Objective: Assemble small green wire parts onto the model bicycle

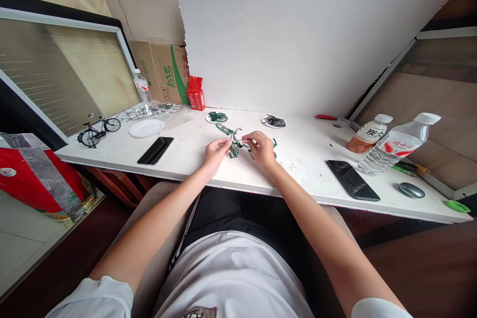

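My left hand (217, 154) and my right hand (262, 148) meet over the middle of the white table, fingertips pinched. A thin dark rod-like piece (237, 140) spans the small gap between them, one end at each set of fingertips. Just behind and beneath the fingers is a partly built green model bicycle (234, 149); one wheel (223, 128) shows beyond my left hand. Another green part (275, 143) pokes out past my right hand. My fingers hide much of the bicycle, so I cannot tell what supports it.
Behind stand a plate of green parts (216, 117) and a plate of black parts (274, 121). A finished black model bicycle (97, 130), a white plate (146, 128) and a phone (155, 150) lie left. On the right are bottles (400, 141), another phone (352, 180) and a mouse (412, 190).
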A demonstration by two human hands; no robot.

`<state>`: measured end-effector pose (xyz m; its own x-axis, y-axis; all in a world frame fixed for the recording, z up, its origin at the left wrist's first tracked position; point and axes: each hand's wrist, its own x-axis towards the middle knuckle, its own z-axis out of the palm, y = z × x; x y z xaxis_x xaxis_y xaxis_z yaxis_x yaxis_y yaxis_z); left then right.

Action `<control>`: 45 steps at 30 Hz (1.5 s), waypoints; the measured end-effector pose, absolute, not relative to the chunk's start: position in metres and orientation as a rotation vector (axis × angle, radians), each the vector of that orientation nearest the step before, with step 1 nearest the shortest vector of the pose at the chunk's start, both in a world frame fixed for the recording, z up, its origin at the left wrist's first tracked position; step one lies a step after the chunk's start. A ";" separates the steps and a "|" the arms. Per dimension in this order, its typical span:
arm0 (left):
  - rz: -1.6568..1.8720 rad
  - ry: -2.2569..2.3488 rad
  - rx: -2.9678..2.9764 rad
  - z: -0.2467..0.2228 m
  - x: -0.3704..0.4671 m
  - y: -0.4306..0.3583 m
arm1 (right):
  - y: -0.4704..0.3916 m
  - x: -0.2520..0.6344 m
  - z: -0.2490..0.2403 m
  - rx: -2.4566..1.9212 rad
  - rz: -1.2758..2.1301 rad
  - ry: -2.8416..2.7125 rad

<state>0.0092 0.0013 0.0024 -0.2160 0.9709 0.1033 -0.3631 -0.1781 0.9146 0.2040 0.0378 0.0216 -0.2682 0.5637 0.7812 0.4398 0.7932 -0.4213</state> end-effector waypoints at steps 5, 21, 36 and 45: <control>1.618 0.964 0.928 0.002 0.009 0.001 | 0.035 0.203 0.023 -0.799 0.194 -1.929; 1.625 0.980 0.980 0.000 0.009 0.001 | 0.034 0.201 0.024 -0.801 0.102 -1.979; 1.619 0.972 1.073 0.001 0.009 0.000 | 0.024 0.201 0.030 -1.055 0.109 -2.117; 1.696 1.000 1.028 -0.001 0.007 0.002 | 0.029 0.203 0.022 -0.924 0.281 -2.135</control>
<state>0.0074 0.0020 -0.0006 -0.2612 0.9424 0.2090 -0.2729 -0.2798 0.9204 0.2031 0.0290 0.0220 -0.4339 0.6959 0.5722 0.5245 0.7115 -0.4676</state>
